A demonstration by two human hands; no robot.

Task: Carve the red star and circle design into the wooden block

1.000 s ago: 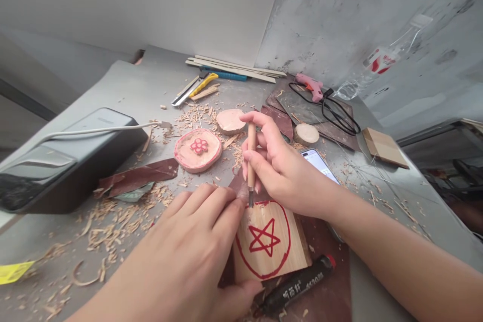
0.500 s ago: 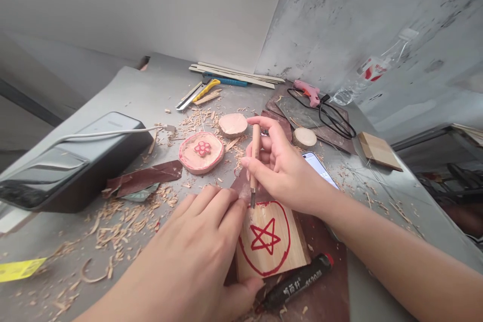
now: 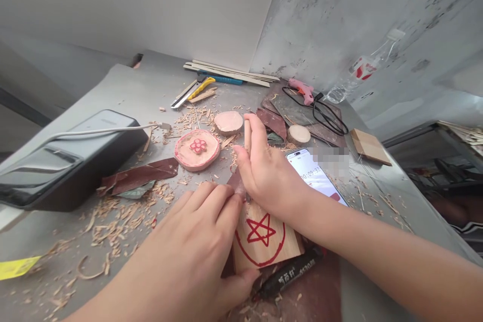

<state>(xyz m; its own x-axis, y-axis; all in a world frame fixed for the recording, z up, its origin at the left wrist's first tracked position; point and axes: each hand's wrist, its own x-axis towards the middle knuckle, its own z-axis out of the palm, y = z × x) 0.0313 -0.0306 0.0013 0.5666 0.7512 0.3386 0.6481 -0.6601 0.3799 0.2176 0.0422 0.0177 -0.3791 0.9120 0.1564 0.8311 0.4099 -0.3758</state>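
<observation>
From here I'm seeing the square wood block (image 3: 262, 236), painted with a red star inside a circle, lying on a brown sanding sheet (image 3: 302, 294) on the tabletop (image 3: 121, 85). The left hand (image 3: 188, 246) is clamping the block, while the right hand (image 3: 266, 176) is closing around a wooden-handled carving tool (image 3: 247, 133) just above it, its blade hidden.
</observation>
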